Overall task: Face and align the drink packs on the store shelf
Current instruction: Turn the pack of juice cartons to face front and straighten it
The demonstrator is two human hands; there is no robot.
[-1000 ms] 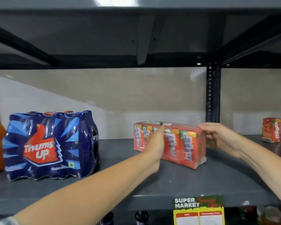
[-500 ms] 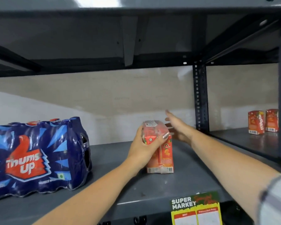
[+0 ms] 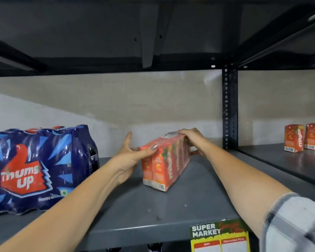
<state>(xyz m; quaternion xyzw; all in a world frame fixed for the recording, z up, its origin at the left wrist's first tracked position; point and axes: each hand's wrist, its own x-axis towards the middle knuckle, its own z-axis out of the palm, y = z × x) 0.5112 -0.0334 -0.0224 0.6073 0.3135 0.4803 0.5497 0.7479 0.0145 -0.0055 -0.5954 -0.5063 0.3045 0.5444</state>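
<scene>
An orange shrink-wrapped pack of juice cartons [image 3: 168,166] stands on the grey shelf [image 3: 153,215], turned so one narrow end points toward me and slightly left. My left hand [image 3: 130,157] grips its near left top corner, thumb across the top edge. My right hand [image 3: 194,140] clasps the far right end from above. A dark blue Thums Up bottle pack [image 3: 38,168] stands at the left, its label facing forward, apart from both hands.
Two single orange juice cartons [image 3: 304,137] stand on the neighbouring shelf bay at the right, beyond a perforated dark upright post [image 3: 229,110]. A yellow Super Market price tag [image 3: 219,237] hangs on the shelf's front lip. Another shelf lies overhead.
The juice pack has swung from broadside to end-on and now angles diagonally. My right hand, open behind the pack half a second ago, now holds its far end. My left hand stays on the pack.
</scene>
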